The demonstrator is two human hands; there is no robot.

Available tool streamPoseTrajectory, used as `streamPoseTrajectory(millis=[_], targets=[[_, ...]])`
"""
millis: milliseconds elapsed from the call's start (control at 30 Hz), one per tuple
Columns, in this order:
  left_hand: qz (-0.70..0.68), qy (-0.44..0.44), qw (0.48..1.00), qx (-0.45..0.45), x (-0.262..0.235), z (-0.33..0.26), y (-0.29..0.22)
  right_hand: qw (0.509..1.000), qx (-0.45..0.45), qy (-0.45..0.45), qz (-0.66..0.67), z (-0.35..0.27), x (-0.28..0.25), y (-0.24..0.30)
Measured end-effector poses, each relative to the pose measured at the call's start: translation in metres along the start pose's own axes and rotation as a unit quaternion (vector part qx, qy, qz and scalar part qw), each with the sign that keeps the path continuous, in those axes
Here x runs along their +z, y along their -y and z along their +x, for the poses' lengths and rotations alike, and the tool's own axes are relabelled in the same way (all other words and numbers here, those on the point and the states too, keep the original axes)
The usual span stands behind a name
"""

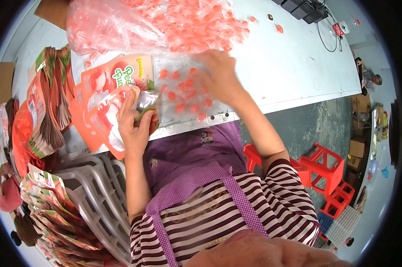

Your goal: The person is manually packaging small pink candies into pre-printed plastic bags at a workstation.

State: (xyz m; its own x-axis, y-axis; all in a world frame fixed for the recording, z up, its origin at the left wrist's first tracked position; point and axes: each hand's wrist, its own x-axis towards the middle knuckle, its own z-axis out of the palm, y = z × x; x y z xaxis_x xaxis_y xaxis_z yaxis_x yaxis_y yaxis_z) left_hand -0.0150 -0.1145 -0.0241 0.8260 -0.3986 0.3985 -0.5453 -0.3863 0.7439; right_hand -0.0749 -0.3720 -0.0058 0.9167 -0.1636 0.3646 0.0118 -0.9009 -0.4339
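bright, even light washes the white desk (294, 66) pale; motion blurs the right hand (216, 73); fisheye distortion bends straight edges near the dark rim.

this looks like a packing workshop: loose red sweets (201, 26) heap up on a long white tabletop (294, 62) beside stacks of printed pouches (94, 84), with cartons (356, 148), grey crates (86, 184), red stools (327, 171) and other people (10, 193) around.
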Motion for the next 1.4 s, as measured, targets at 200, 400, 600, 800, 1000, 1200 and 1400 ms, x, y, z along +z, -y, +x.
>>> streamPoseTrajectory(millis=[200, 400, 600, 800, 1000, 1200, 1400], targets=[[-0.005, -0.004, 1.000, 0.007, 0.000, -0.001, 0.001, 0.990, 0.060, -0.079, -0.104, 0.013, -0.019, -0.056], [-0.007, -0.005, 1.000, 0.004, 0.001, 0.001, -0.003, 0.990, 0.070, -0.045, -0.116, -0.002, -0.030, -0.072], [-0.009, -0.006, 1.000, 0.001, 0.000, 0.000, 0.000, 0.988, 0.125, -0.057, -0.071, -0.026, -0.044, -0.063], [-0.005, -0.008, 1.000, 0.007, 0.000, 0.002, -0.002, 0.997, 0.057, -0.047, 0.033, -0.045, -0.035, -0.043], [-0.006, -0.008, 1.000, -0.002, 0.000, 0.002, -0.004, 0.992, 0.032, 0.078, 0.097, -0.043, -0.034, -0.014], [0.000, -0.010, 1.000, 0.006, 0.001, 0.000, 0.000, 0.985, -0.047, 0.163, -0.009, -0.027, -0.031, 0.007], [-0.003, -0.008, 1.000, 0.012, 0.002, 0.002, -0.003, 0.965, -0.032, 0.259, -0.027, -0.012, -0.029, 0.012]])
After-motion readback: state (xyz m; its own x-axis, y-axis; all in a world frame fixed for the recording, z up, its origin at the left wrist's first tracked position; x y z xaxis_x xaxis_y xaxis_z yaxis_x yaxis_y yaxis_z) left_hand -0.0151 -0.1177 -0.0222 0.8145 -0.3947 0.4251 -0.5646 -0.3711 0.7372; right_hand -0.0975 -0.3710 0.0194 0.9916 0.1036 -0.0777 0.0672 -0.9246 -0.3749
